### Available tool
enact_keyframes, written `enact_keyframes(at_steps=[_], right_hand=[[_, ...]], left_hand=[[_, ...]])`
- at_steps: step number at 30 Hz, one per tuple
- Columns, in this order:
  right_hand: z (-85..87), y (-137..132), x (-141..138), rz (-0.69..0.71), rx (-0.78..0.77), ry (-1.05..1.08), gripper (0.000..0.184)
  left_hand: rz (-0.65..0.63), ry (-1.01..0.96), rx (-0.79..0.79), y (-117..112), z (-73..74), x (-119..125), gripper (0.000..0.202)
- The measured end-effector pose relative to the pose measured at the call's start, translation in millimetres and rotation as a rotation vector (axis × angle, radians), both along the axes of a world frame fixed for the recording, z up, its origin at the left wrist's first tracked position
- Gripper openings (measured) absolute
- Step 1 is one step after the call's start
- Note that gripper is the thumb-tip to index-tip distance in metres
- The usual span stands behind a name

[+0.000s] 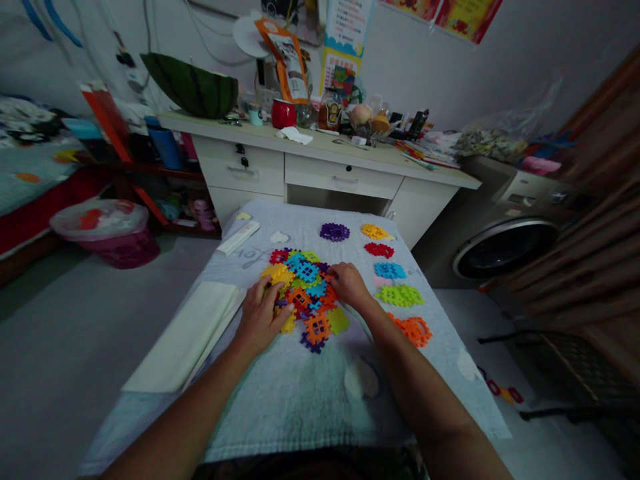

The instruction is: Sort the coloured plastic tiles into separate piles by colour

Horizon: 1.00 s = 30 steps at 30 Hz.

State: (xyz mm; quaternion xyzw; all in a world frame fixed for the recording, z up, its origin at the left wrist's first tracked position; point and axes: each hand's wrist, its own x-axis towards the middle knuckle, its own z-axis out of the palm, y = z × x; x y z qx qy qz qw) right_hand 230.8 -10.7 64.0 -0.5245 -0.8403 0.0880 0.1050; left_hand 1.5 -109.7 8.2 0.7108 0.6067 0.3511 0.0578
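Observation:
A mixed heap of square interlocking plastic building pieces lies on the cloth-covered table, in red, yellow, blue, green, orange and purple. My left hand rests at the heap's left side, fingers spread over yellow pieces. At its right edge, my right hand has its fingertips bent together among the pieces; what they pinch is hidden. Single-colour groups lie beyond and to the right: purple pieces, yellow pieces, red pieces, blue pieces, green pieces and orange pieces.
A folded pale cloth and a long white box lie along the table's left side. Behind stands a white desk bearing a cut watermelon, a red mug and jars. A washing machine is at right, a pink bin at left.

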Motion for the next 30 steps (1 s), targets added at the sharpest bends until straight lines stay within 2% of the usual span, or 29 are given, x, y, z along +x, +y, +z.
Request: enact_keyframes(at_steps=[5, 10, 20, 24, 30], right_hand=[[6.0, -10, 22, -0.033, 0.000, 0.016, 0.030], [16.5, -26, 62, -0.080, -0.033, 0.110, 0.030], [14.0, -70, 144, -0.250, -0.045, 0.228, 0.025], [18.3, -90, 159, -0.265, -0.083, 0.233, 0.025], [23.0, -110, 163, -0.263, -0.148, 0.116, 0.025]], left_hand=[[-0.008, 0.018, -0.002, 1, -2.2, -1, 0.047], [-0.006, 0.028, 0.000, 2, -4.0, -2, 0.048], [-0.012, 0.028, -0.021, 1, -1.8, -3, 0.048], [-0.017, 0.036, -0.029, 2, -1.0, -2, 0.050], [-0.016, 0.064, -0.019, 3, -3.6, -3, 0.052]])
